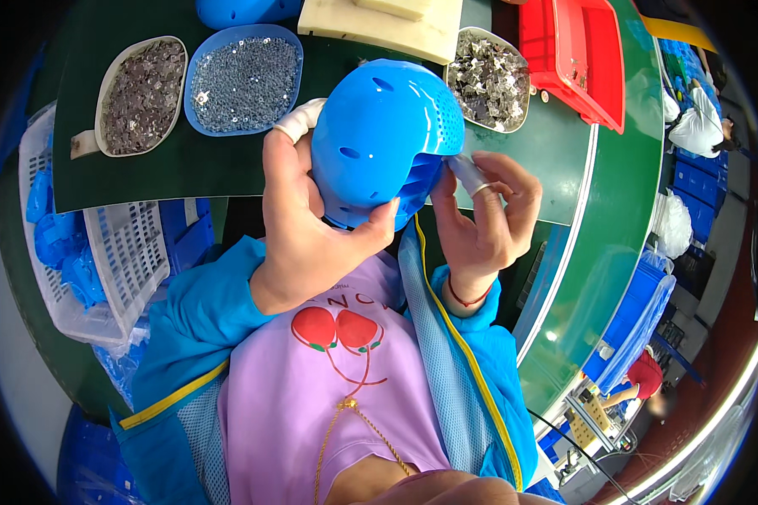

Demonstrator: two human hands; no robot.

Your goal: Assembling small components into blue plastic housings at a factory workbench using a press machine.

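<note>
A glossy blue rounded plastic housing (377,126) is held up over the near edge of the green work table. It has oval holes, a patch of small perforations and a cut-out with ribs inside on its right. My left hand (312,202) is wrapped round its left side, thumb at the bottom front and a white finger cot on one fingertip. My right hand (486,215) is closed in a pinch beside the cut-out, a finger cot on its forefinger. Whatever sits between those fingertips, if anything, is hidden.
Beyond the housing are a tub of small metal clips (141,97), a blue tub of screws (244,80), a tub of shiny metal pieces (490,77), a cream block (379,31) and a red bin (602,63). A white crate (126,252) with blue parts stands left.
</note>
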